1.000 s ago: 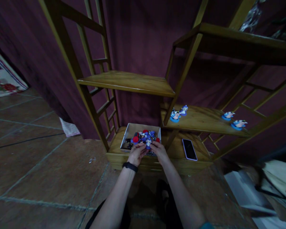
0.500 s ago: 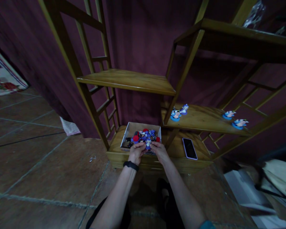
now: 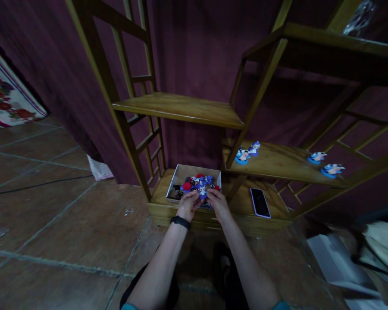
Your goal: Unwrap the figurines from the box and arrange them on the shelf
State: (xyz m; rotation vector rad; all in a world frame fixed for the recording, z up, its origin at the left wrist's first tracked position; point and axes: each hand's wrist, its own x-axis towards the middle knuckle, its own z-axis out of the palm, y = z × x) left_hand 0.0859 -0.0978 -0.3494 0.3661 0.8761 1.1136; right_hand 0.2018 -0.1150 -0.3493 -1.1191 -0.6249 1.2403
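Between the fingertips of both hands is a small purple-and-white figurine (image 3: 202, 191), held upright over the near side of an open cardboard box (image 3: 198, 169). My left hand (image 3: 188, 205), with a black band at the wrist, pinches its left side. On the other side, my right hand (image 3: 217, 202) grips it with thumb and fingers. Heaped in the box behind it are several more figurines (image 3: 186, 186) in purple, red and black. My hands hide the box's front wall in part.
The box stands on the low board of a wooden display shelf (image 3: 181, 105). A phone (image 3: 260, 202) lies to its right. Blue-based figurines (image 3: 332, 169) stand on the right-hand shelf, with a purple figurine (image 3: 254, 148) at its left end. White boxes (image 3: 339, 262) lie on the floor at right.
The view has shifted slightly, so the shelf and box appear a little further right. Both hands still hold the purple figurine, which seems slightly turned or tilted.
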